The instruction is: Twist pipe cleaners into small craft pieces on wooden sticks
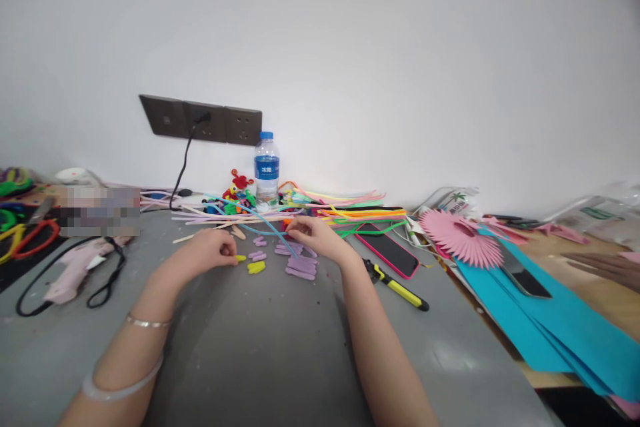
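My left hand [214,248] is closed, its fingertips pinched on a small yellow piece [241,258] just above the grey table [240,347]. Right of it lie more yellow pieces [257,267] and small purple pieces [257,255]. My right hand [316,237] has its fingers bent together at the end of a light blue stem [283,238]; whether it grips the stem is unclear. Below that hand sits a group of larger purple pieces [301,267], some side by side. Part of this group is behind the blue stem.
Colourful stems [370,215] and a water bottle [267,173] stand along the wall. Right are a phone [387,250], yellow-black cutters [400,290], a pink paper fan [457,235] and blue sheets [560,320]. Left is a pink glue gun [73,273] with its cord. Another person's hand [607,267] shows far right.
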Motion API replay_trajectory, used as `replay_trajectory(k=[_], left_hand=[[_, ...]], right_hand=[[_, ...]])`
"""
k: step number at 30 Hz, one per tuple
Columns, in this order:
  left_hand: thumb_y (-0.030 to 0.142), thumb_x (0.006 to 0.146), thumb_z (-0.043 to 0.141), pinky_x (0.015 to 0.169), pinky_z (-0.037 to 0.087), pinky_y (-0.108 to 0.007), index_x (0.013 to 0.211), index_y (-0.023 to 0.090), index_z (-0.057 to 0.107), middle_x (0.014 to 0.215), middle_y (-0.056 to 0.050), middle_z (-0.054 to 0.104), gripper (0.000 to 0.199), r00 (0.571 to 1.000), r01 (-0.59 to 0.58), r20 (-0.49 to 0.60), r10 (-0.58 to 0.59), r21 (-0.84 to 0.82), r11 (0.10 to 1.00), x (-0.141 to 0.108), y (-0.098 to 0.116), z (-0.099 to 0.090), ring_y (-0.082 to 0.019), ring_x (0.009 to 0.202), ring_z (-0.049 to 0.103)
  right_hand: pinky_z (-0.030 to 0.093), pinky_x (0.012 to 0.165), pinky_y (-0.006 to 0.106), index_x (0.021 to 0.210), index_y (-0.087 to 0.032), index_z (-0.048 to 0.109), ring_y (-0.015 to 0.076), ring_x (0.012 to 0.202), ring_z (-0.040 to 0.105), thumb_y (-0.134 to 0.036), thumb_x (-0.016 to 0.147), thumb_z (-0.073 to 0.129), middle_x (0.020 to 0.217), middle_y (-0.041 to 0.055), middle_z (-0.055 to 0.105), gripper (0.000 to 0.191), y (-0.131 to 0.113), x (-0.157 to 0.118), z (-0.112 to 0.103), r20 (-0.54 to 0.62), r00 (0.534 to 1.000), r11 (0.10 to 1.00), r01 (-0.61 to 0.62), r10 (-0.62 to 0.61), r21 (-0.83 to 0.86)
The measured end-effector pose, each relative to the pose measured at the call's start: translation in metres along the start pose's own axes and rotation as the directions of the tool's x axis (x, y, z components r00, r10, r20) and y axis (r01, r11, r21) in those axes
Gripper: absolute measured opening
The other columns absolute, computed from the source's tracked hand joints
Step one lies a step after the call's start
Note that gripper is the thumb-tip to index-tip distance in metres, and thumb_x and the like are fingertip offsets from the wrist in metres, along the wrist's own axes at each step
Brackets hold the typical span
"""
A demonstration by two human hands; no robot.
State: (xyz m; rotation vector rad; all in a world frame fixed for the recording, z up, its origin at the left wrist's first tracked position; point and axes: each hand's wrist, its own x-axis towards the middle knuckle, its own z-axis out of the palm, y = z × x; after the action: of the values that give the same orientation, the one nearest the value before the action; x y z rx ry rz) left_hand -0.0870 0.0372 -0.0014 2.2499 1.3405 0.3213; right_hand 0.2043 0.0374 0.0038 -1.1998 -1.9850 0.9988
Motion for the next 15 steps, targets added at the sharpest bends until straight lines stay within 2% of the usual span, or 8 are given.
replay_trajectory(k=[3,6,8,9,12,15], left_hand=[[0.052,0.071,0.069,0.054,0.036,-0.024,0.064,0.024,0.075,0.062,-0.001,0.068,0.030,0.999,-0.011,-0.036,0.009,-0.048,0.999,-0.001,0.007,-0.007,-0.018,0.058,0.057],[0.059,0.079,0.059,0.056,0.039,-0.025,0.068,0.023,0.078,0.068,-0.003,0.073,0.043,0.994,0.003,-0.108,-0.015,-0.112,0.994,0.000,0.010,-0.014,-0.019,0.061,0.060],[0.059,0.082,0.054,0.058,0.042,-0.026,0.078,0.022,0.080,0.073,-0.005,0.075,0.045,0.988,0.003,-0.153,-0.028,-0.157,0.988,0.001,0.009,-0.016,-0.020,0.064,0.063],[0.059,0.083,0.053,0.059,0.043,-0.026,0.082,0.022,0.080,0.073,-0.005,0.075,0.045,0.984,-0.006,-0.175,-0.025,-0.171,0.985,0.003,0.008,-0.015,-0.021,0.066,0.064],[0.058,0.085,0.052,0.060,0.045,-0.026,0.080,0.021,0.080,0.068,-0.005,0.074,0.046,0.971,-0.040,-0.238,0.000,-0.165,0.986,0.006,0.007,-0.012,-0.021,0.065,0.064],[0.057,0.087,0.052,0.063,0.046,-0.026,0.075,0.021,0.078,0.068,-0.005,0.074,0.046,0.961,-0.069,-0.275,0.023,-0.158,0.985,0.007,0.009,-0.008,-0.022,0.067,0.065]], right_hand=[[0.049,0.071,0.027,0.089,-0.015,0.070,0.0146,0.073,0.062,-0.024,0.089,0.059,0.083,0.0027,0.071,0.015,-0.010,-0.006,-0.006,0.002,1.000,0.998,0.021,-0.021,-0.051],[0.052,0.074,0.030,0.095,-0.017,0.074,0.0180,0.080,0.068,-0.024,0.090,0.057,0.090,0.0049,0.076,0.019,-0.023,-0.016,-0.009,0.138,0.990,0.994,0.011,0.004,-0.110],[0.055,0.079,0.033,0.103,-0.019,0.074,0.0218,0.089,0.071,-0.025,0.090,0.058,0.099,0.0074,0.077,0.022,-0.031,-0.025,-0.003,0.220,0.975,0.985,0.017,0.022,-0.173],[0.055,0.084,0.036,0.109,-0.018,0.073,0.0239,0.096,0.071,-0.025,0.089,0.060,0.107,0.0092,0.076,0.025,-0.034,-0.030,0.003,0.224,0.975,0.976,0.037,0.012,-0.215],[0.048,0.105,0.045,0.133,-0.017,0.061,0.0297,0.127,0.058,-0.025,0.087,0.066,0.136,0.0161,0.062,0.047,-0.034,-0.042,0.031,0.122,0.987,0.912,0.142,-0.103,-0.384],[0.032,0.116,0.058,0.147,-0.017,0.046,0.0358,0.146,0.034,-0.029,0.088,0.066,0.154,0.0170,0.044,0.063,-0.024,-0.051,0.060,0.057,0.991,0.813,0.129,-0.118,-0.568]])
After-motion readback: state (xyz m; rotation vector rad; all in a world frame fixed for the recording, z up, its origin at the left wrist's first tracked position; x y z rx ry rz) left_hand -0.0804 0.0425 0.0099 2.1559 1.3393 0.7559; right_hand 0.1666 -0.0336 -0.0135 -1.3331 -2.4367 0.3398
